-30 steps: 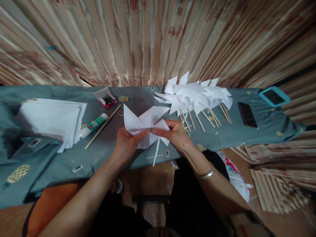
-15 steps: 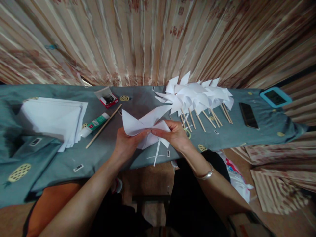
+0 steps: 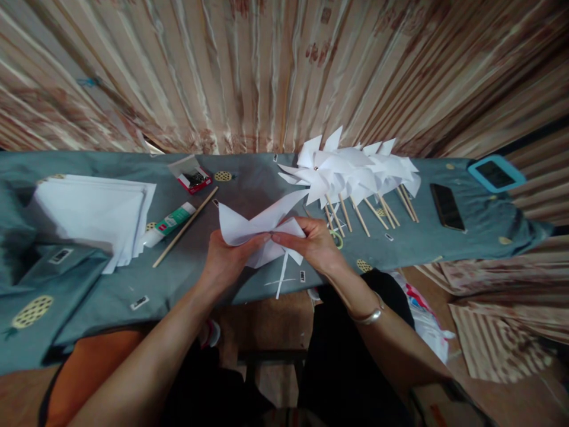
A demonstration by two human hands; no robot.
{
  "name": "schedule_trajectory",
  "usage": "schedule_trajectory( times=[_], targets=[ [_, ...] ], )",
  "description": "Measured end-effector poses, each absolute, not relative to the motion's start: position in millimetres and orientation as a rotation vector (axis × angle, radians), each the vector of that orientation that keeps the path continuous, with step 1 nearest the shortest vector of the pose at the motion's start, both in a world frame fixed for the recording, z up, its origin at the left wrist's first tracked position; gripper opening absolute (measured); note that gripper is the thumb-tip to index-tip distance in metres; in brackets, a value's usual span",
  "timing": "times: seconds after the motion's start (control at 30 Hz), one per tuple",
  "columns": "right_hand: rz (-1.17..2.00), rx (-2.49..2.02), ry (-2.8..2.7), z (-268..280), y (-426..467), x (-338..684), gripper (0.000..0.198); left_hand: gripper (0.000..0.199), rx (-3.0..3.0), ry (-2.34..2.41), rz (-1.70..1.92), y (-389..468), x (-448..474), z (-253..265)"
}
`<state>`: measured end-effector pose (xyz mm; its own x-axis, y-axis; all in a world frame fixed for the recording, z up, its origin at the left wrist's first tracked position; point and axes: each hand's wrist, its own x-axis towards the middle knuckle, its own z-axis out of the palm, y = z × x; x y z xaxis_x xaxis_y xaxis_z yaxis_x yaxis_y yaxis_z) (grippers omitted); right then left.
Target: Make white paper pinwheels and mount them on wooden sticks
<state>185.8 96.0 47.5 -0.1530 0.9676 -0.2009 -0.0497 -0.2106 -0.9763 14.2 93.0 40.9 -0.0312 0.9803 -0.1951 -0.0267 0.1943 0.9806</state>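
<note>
A white paper pinwheel (image 3: 262, 228), its blades curled inward, is held up over the near edge of the table. My left hand (image 3: 231, 252) grips its left side, and my right hand (image 3: 313, 243) its right side; both thumbs press at the middle. What lies under the thumbs is hidden. Thin white paper strips (image 3: 281, 276) lie on the cloth just below. Left of my hands a bare wooden stick (image 3: 185, 227) lies slantwise beside a green and white glue tube (image 3: 169, 224).
White pinwheels (image 3: 355, 169) on wooden sticks lie overlapping at the back right. Further right are a black phone (image 3: 447, 206) and a blue-framed device (image 3: 496, 174). An open red box (image 3: 191, 178) of small metal pieces and a paper stack (image 3: 93, 213) are on the left.
The blades of the held pinwheel have shifted very slightly between my hands. Both hands keep their grip in the same place.
</note>
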Motion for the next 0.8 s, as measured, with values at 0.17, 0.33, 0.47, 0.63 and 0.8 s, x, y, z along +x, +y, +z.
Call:
schedule_trajectory(
  times=[0.17, 0.33, 0.47, 0.63, 0.8],
  targets=[
    [1.529, -1.218, -1.131, 47.2, 95.3, 185.1, 0.018, 0.033, 1.027, 1.308, 1.087, 92.7, 13.6, 41.8],
    [1.530, -1.245, -1.148, 44.0, 95.8, 185.0, 0.018, 0.031, 1.032, 1.320, 1.074, 92.4, 12.8, 41.0],
    [1.535, -1.223, -1.139, 41.8, 96.5, 185.1, 0.020, 0.034, 1.078, 1.304, 1.053, 93.2, 11.8, 39.2],
    [1.520, -1.204, -1.178, 40.7, 97.3, 185.7, 0.019, 0.034, 1.106, 1.314, 1.045, 94.3, 11.5, 38.9],
    [1.556, -1.182, -1.168, 41.1, 97.3, 186.0, 0.020, 0.033, 1.073, 1.360, 1.044, 92.9, 11.5, 39.0]
  ],
)
